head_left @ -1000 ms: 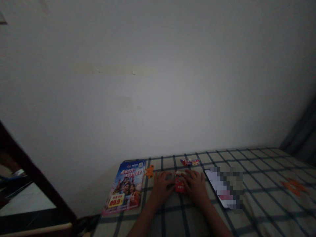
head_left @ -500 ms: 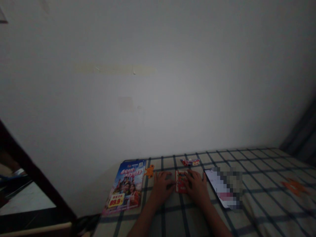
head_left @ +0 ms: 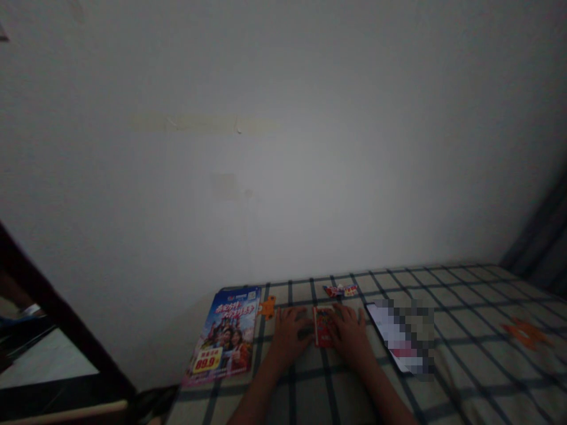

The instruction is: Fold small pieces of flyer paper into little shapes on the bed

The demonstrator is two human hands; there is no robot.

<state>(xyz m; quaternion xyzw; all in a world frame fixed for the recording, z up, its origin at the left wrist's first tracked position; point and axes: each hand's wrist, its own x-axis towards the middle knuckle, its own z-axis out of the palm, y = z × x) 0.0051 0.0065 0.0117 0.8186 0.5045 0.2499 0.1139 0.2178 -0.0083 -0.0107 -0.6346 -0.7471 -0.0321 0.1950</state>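
Observation:
A small red rectangular booklet or packet [head_left: 323, 335] with a pale left edge lies on the checked cloth between my hands. My left hand [head_left: 290, 333] rests beside it, fingers spread, with the thumb close to its left edge; whether they touch I cannot tell. Over the packet's right part lies my right hand [head_left: 351, 333], also with fingers spread, covering some of its print. Behind the hands sits a crumpled red, white and blue wrapper [head_left: 340, 290]. An orange cut-out shape [head_left: 267, 307] is just beyond my left fingers.
Glossy printed leaflets [head_left: 225, 336] lie at the left end of the checked cloth [head_left: 310, 395]. To the right are a phone [head_left: 394, 342], partly blurred out, and another orange piece [head_left: 527, 333]. A pale wall [head_left: 283, 177] rises behind. A dark slanted frame [head_left: 66, 319] stands at far left.
My right hand has shifted slightly left, its fingers a little differently spread over the red packet. My left hand stays almost in place. The view has moved very slightly.

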